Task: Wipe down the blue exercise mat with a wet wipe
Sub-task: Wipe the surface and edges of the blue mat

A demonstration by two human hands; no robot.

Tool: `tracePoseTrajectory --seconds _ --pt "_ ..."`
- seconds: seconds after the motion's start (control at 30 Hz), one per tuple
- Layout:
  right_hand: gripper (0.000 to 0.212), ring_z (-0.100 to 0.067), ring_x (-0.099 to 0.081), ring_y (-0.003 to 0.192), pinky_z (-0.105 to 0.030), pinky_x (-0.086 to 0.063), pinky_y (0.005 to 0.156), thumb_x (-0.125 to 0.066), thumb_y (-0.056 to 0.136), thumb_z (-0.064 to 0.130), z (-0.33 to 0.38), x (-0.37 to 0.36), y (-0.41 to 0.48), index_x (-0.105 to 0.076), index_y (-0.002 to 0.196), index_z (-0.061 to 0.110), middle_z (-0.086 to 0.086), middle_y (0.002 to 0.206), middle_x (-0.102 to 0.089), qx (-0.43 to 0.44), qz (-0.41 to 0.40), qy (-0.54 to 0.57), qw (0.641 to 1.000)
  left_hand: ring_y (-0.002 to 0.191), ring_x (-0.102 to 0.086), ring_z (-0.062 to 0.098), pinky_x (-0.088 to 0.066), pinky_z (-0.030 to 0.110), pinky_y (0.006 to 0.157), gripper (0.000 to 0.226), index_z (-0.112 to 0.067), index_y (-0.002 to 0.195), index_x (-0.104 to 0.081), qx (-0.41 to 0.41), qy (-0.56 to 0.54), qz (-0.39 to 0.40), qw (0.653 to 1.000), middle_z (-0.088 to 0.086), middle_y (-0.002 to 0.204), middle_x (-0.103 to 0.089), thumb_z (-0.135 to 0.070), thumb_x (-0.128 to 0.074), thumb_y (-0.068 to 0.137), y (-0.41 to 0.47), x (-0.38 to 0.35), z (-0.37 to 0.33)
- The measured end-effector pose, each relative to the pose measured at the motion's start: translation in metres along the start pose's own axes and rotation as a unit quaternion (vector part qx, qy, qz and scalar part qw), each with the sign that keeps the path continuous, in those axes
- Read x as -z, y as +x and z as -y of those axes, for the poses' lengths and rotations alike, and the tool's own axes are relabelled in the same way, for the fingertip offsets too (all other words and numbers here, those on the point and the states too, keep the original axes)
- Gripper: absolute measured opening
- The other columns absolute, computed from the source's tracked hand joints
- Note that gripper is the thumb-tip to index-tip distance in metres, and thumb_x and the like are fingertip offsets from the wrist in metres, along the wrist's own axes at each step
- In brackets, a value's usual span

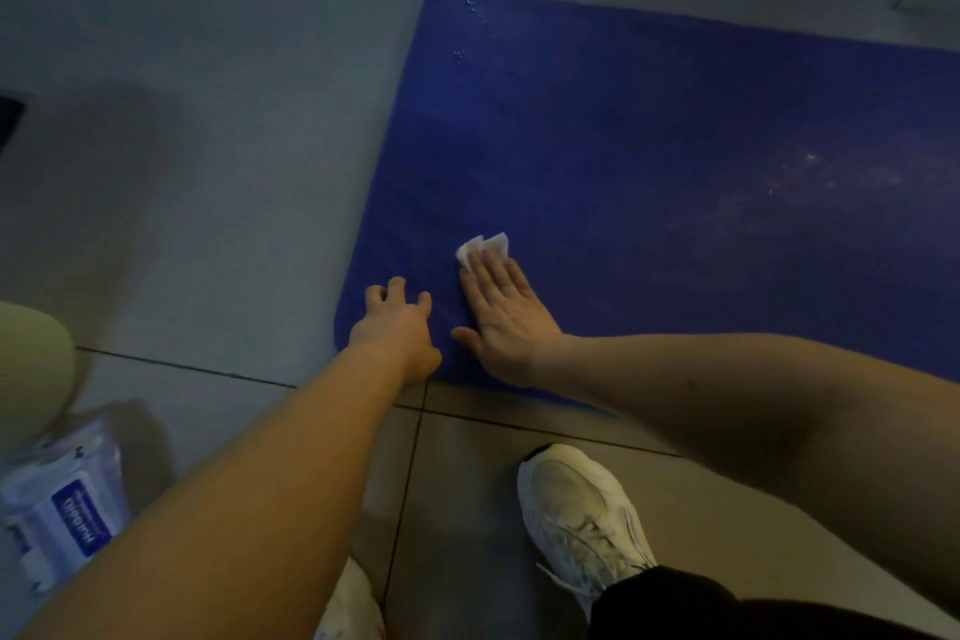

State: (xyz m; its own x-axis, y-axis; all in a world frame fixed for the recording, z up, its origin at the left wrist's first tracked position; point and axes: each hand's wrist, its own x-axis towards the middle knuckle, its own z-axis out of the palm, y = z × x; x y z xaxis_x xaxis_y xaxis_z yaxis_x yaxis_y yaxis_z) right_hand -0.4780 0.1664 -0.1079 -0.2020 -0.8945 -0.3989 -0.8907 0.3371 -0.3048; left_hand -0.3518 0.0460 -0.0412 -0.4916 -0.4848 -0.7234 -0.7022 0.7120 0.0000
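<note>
The blue exercise mat lies flat on a pale tiled floor, and both hands are down on the mat's near left corner. The right hand lies palm-down on the mat with its fingers straight and close together, and it presses the wet wipe against the mat. The wipe is white and crumpled, and part of it shows past the fingertips on the side toward the mat's far edge. The left hand sits just left of the right one, right at the mat's rounded corner. Its fingers are spread and bent, the tips touch the mat surface, and it grips nothing. The two hands are close but do not touch. A few water droplets sit near the mat's far left corner, and faint whitish smears show toward the mat's right side. Off the mat, on the floor just past its near edge, stands a white lace-up shoe with a dark trouser hem above it. Well to the left of the mat, a pack of wipes with a blue label lies on the floor, partly under the left forearm.
</note>
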Motion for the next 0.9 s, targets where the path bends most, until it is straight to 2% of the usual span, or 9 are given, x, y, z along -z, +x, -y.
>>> tracePoseTrajectory --seconds 0.17,0.3,0.47,0.53,0.6,0.67,0.77,0.83,0.9 --pt "0.078 -0.014 0.028 0.150 -0.039 0.009 0.126 -0.022 0.104 0.059 -0.009 0.009 0.012 0.011 0.160 0.016 -0.002 0.165 0.024 0.054 0.020 -0.014 0.998 0.146 -0.005 0.038 -0.042 0.052 0.108 0.080 -0.028 0.159 -0.017 0.002 -0.005 0.013 1.000 0.007 0.162 0.003 -0.045 -0.060 0.094 0.004 0.007 0.002" --pt "0.076 -0.015 0.021 0.152 -0.039 0.006 0.127 -0.024 0.105 0.054 -0.043 0.027 0.025 0.012 0.160 0.017 -0.002 0.168 0.017 0.038 -0.016 -0.015 0.999 0.145 -0.010 0.037 -0.047 0.050 0.100 0.073 -0.028 0.157 -0.024 0.014 -0.002 -0.001 1.000 0.006 0.160 -0.003 -0.042 -0.059 0.094 0.005 0.006 -0.001" --pt "0.074 -0.017 0.021 0.153 -0.039 0.008 0.126 -0.023 0.106 0.053 -0.055 0.040 0.038 0.007 0.161 0.012 -0.005 0.168 0.014 0.021 -0.024 -0.045 0.998 0.134 -0.033 0.029 -0.048 0.044 0.089 0.045 -0.017 0.138 -0.053 0.047 -0.056 -0.125 0.989 0.006 0.147 -0.033 -0.034 -0.059 0.096 0.014 0.015 -0.008" --pt "0.075 -0.018 0.022 0.153 -0.042 0.007 0.126 -0.024 0.106 0.052 -0.052 0.036 0.038 0.008 0.161 0.012 -0.005 0.168 0.017 -0.039 -0.051 0.002 0.998 0.139 -0.027 0.030 -0.047 0.045 0.094 0.057 -0.017 0.142 -0.045 0.054 -0.059 -0.143 0.986 0.007 0.153 -0.027 -0.040 -0.065 0.093 0.021 0.018 -0.009" --pt "0.077 -0.020 0.025 0.152 -0.044 0.006 0.126 -0.030 0.105 0.049 -0.039 0.029 0.028 0.012 0.160 0.014 -0.005 0.167 0.022 -0.049 -0.051 0.051 0.996 0.147 -0.014 0.033 -0.043 0.049 0.104 0.077 -0.021 0.150 -0.031 0.070 -0.065 -0.112 0.989 0.007 0.161 -0.013 -0.046 -0.071 0.089 0.027 0.017 -0.005" --pt "0.080 -0.021 0.029 0.150 -0.042 0.011 0.125 -0.032 0.105 0.048 -0.021 0.018 0.008 0.016 0.159 0.014 -0.006 0.165 0.026 0.030 -0.012 0.049 0.998 0.150 -0.005 0.035 -0.038 0.051 0.109 0.093 -0.025 0.157 -0.016 0.073 -0.076 -0.081 0.991 0.006 0.165 -0.001 -0.049 -0.072 0.087 0.029 0.014 0.000" --pt "0.076 -0.018 0.031 0.149 -0.038 0.014 0.124 -0.025 0.106 0.052 -0.015 0.006 -0.017 0.014 0.159 0.015 -0.005 0.165 0.025 0.139 0.049 -0.038 0.988 0.152 0.002 0.035 -0.037 0.050 0.112 0.106 -0.027 0.160 -0.001 0.053 -0.045 -0.062 0.996 0.006 0.166 0.011 -0.054 -0.072 0.085 0.029 0.008 0.008" --pt "0.074 -0.016 0.027 0.151 -0.039 0.010 0.125 -0.024 0.105 0.052 -0.030 0.013 -0.008 0.013 0.160 0.019 -0.002 0.166 0.022 0.168 0.047 -0.051 0.983 0.152 0.005 0.035 -0.037 0.050 0.112 0.111 -0.027 0.160 0.004 0.050 -0.029 -0.051 0.997 0.006 0.166 0.015 -0.056 -0.073 0.084 0.028 0.008 0.010" --pt "0.073 -0.020 0.015 0.155 -0.043 0.003 0.127 -0.029 0.104 0.046 -0.051 0.029 0.015 0.007 0.161 0.018 -0.005 0.169 0.013 0.136 0.012 -0.058 0.989 0.152 0.005 0.036 -0.038 0.051 0.111 0.114 -0.027 0.160 0.005 0.052 -0.027 -0.037 0.998 0.007 0.165 0.015 -0.056 -0.074 0.083 0.027 0.011 0.007"
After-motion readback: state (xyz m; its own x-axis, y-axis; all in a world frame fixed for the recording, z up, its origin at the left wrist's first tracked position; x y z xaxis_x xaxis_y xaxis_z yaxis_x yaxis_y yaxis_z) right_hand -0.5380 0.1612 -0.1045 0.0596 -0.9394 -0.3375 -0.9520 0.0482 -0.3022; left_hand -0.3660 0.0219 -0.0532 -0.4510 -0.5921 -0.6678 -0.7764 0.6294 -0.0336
